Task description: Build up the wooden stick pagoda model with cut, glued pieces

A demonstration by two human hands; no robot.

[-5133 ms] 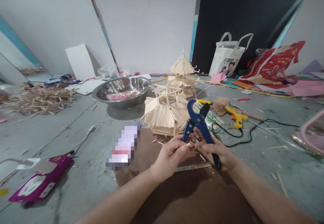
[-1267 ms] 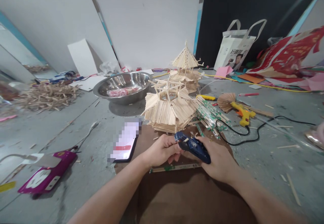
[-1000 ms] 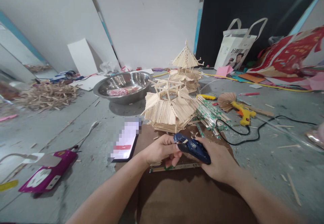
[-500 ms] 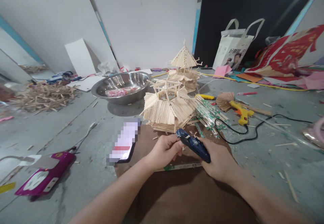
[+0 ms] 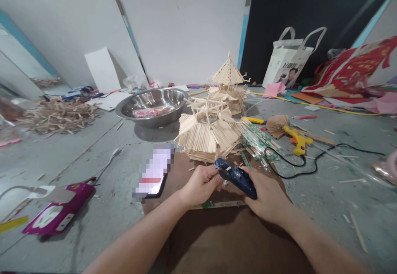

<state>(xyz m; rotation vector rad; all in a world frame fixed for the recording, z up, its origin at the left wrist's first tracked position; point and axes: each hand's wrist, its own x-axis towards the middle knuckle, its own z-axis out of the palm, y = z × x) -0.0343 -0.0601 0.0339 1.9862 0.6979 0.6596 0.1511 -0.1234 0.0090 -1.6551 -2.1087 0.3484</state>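
Observation:
My right hand (image 5: 269, 192) is wrapped round a chunky dark blue hand tool (image 5: 240, 179), whose exact kind does not show clearly. The tool slants up and left over the brown board (image 5: 186, 220), and a short pale bit of stick (image 5: 228, 169) lies against its head. My left hand (image 5: 199, 185) has its fingers pinched together right at the tool's head. Whatever is between those fingers is hidden. Just beyond both hands stands a small pavilion model of wooden sticks (image 5: 211, 135), with an open frame on top. A wrapped bundle of chopsticks (image 5: 259, 139) lies to its right.
Left of the board edge lies a phone (image 5: 155, 175), with a purple power strip (image 5: 58, 210) farther left. Behind are a steel basin (image 5: 151, 117) and a taller pagoda model (image 5: 228, 73). A yellow glue gun (image 5: 299, 139) with a black cord lies right. Loose sticks are heaped (image 5: 62, 117) far left.
The view has shifted slightly, so the surroundings sit a little lower and to the right. Both hands stay together at the blue tool with almost the same grip.

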